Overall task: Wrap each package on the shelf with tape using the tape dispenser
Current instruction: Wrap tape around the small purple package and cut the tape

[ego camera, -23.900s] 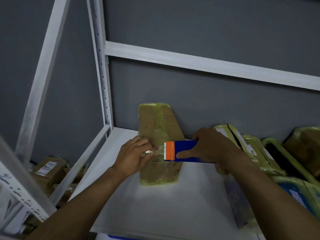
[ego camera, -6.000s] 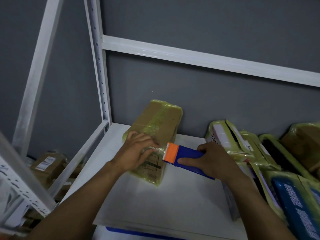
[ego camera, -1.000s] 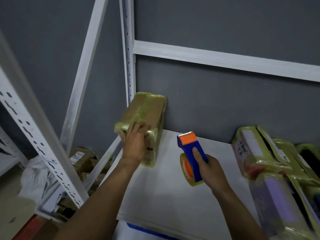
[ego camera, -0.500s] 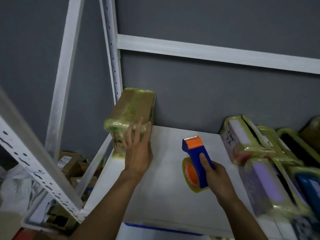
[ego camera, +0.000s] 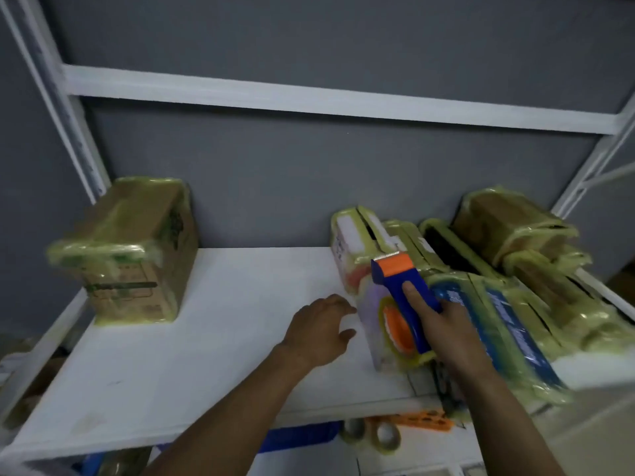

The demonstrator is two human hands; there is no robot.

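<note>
White shelf [ego camera: 220,359] – taped brown box [ego camera: 129,252] standing at left, row of tape-wrapped packages [ego camera: 488,297] crowded at right

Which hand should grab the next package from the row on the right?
Probably the left hand: it is empty and open beside the nearest package, while the right hand grips the tape dispenser.

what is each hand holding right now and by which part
The right hand grips the tape dispenser by its blue handle. The left hand holds nothing.
</note>
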